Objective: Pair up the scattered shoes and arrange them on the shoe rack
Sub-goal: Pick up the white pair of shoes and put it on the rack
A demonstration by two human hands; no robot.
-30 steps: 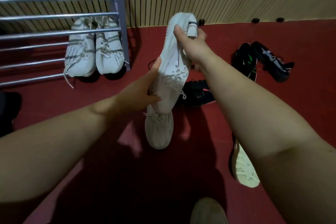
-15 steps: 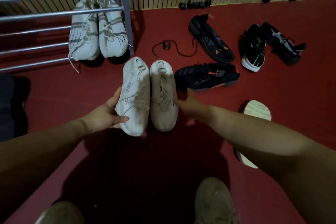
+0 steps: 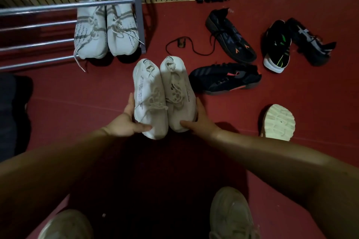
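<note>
Rack cut off at left, held one white pair; left hand and right hand gripped cream pair, soles hidden

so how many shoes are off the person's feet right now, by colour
white or cream sneakers: 5 (pair on the shoe rack, pair in the hands, one sole-up on the floor)
black sneakers: 4 ()
total: 9
</note>
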